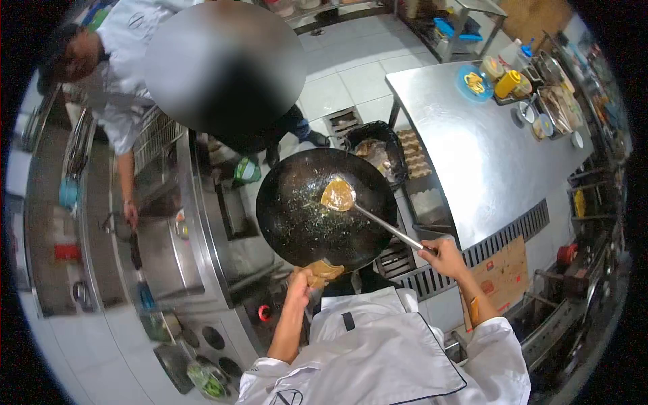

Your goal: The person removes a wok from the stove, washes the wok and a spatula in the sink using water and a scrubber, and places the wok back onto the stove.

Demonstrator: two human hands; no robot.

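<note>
Centrally, black wok (290,206), hands (442,258) gripping spatula (338,195) and folded cloth (325,271)

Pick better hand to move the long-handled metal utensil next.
Likely the right hand: it grips the utensil. The left hand holds a tan cloth at the edge of the round black wok.

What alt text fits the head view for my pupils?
The right hand holds a long-handled utensil over a dark wok; the left hand holds a brown cloth at its rim. A steel table stands right, a co-worker left.
</note>
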